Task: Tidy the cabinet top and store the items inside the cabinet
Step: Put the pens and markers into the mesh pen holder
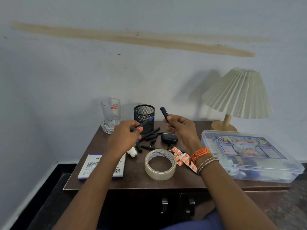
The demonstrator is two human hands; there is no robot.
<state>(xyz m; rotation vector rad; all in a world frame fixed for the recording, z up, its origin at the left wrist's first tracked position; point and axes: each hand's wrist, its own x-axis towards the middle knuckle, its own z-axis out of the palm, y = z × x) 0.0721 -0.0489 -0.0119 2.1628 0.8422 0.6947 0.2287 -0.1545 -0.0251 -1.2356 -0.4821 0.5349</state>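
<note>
My left hand (123, 137) grips an uncapped dark pen (146, 122) with a blue tip, held above the dark wooden cabinet top (132, 180). My right hand (181, 128) pinches a dark blue pen cap (164, 112), raised beside the black mesh pen holder (144, 114). Below the hands lie several black pens and caps (149, 136), a dark earbud case (169, 138), a roll of clear tape (160, 164), orange pill strips (180, 157), a small white object (132, 152) and a white medicine box (101, 166).
A drinking glass (111, 113) stands at the back left on a glass coaster. A clear first aid box (249, 155) fills the right side, with a pleated table lamp (237, 97) behind it. Two cabinet door handles (177, 205) show below the front edge.
</note>
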